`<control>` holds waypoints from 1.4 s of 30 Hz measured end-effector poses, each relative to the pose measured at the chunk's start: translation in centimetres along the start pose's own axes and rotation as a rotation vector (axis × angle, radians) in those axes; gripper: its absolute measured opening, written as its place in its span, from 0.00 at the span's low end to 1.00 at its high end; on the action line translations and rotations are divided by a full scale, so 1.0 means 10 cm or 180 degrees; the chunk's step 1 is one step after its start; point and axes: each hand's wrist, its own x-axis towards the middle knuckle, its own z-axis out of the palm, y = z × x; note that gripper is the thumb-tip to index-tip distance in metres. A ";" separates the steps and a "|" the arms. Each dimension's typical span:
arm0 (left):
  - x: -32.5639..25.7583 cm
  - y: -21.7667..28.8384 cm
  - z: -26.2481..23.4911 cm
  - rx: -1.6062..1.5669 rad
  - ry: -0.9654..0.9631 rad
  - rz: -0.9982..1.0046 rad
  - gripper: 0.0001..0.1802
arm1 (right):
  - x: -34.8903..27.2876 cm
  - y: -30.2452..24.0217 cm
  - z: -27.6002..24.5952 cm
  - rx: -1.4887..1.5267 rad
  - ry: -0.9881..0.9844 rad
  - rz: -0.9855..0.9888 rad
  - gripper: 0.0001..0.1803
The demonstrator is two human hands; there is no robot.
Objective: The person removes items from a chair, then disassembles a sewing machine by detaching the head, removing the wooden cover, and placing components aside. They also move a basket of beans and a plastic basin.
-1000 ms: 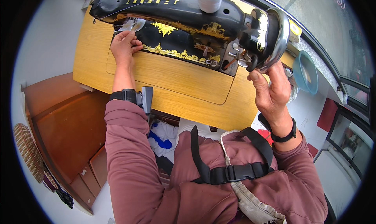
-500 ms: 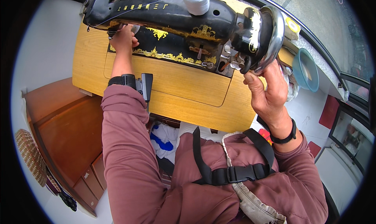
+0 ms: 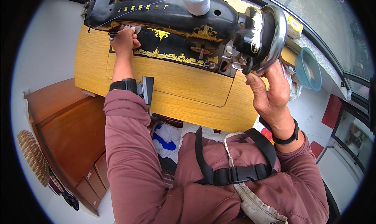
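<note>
A black sewing machine (image 3: 164,17) with gold ornament lies across the far part of a wooden sewing table (image 3: 188,91). Under the machine's head at the left, by the needle area, my left hand (image 3: 124,40) has its fingers curled in a pinch. Its fingertips are partly hidden by the machine, and whatever they hold does not show. At the right end, my right hand (image 3: 271,89) grips the lower rim of the shiny metal handwheel (image 3: 280,36), thumb on the near side. A spool of pale thread (image 3: 196,3) stands on top of the machine, and a thread runs from it toward the head.
A blue plastic basin (image 3: 308,69) stands beyond the table's right end, near a window ledge. White and blue cloth (image 3: 166,140) lies below the table's front edge. At the left are a brown wooden cabinet (image 3: 72,134) and a patterned woven piece (image 3: 32,157).
The view has shifted slightly, so everything sits a little further right. My left fingers have moved slightly under the machine's head. My right hand keeps its hold on the handwheel.
</note>
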 end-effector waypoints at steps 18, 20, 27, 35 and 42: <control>-0.10 -0.18 -0.35 -0.1635 -0.0317 0.0226 0.05 | -0.05 -0.05 0.03 0.0202 -0.0099 0.0257 0.10; -0.09 -0.19 -0.37 -0.1800 -0.0312 0.0214 0.04 | -0.07 -0.04 0.03 0.0218 -0.0088 0.0282 0.11; -0.10 -0.25 -0.40 -0.1389 -0.0443 -0.0264 0.04 | -0.12 -0.02 0.04 0.0226 -0.0095 0.0294 0.15; -0.26 -0.13 -0.43 0.0031 -0.0468 -0.0371 0.08 | -0.15 -0.01 0.05 0.0164 -0.0113 0.0285 0.15; -0.16 -0.07 -0.24 -0.0216 0.0027 0.0211 0.11 | -0.17 0.00 0.05 0.0130 -0.0090 0.0252 0.15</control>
